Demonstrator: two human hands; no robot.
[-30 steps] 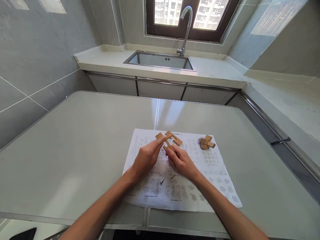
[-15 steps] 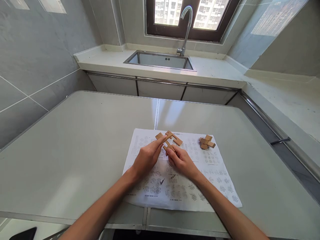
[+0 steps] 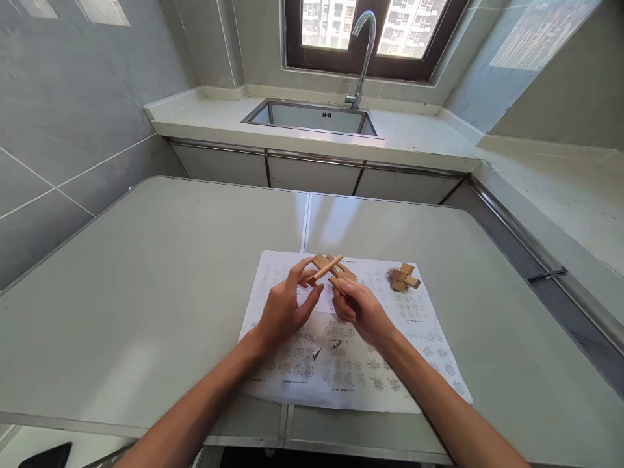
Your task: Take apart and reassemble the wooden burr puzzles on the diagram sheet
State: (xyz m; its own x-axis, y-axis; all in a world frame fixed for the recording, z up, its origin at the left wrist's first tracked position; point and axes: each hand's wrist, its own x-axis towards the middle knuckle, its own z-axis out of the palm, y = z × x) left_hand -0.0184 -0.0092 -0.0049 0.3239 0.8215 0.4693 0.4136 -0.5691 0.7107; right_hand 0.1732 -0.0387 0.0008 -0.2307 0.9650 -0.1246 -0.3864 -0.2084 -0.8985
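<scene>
Between my hands, over the paper, are flat slotted wooden puzzle pieces (image 3: 347, 270) with a narrow wooden stick-like piece (image 3: 327, 268) lying slantwise across them. My right hand (image 3: 361, 308) pinches the near end of a slotted piece between thumb and fingers. On the other side, my left hand (image 3: 288, 303) has its thumb spread away from its fingers. Its fingertips are by the lower left end of the narrow piece; whether they touch it I cannot tell. The pieces overlap, so how they join is partly hidden.
An assembled wooden burr puzzle (image 3: 403, 277) sits on the right part of a large printed sheet (image 3: 390, 390) covered in small diagrams. The sheet lies on a pale table (image 3: 146, 292) with a centre seam. Beyond are a counter with a sink (image 3: 312, 116) and a tap (image 3: 364, 58).
My left hand has drawn back to the left and its thumb has parted from its fingers. My right hand has shifted slightly right. The narrow piece now shows more fully.
</scene>
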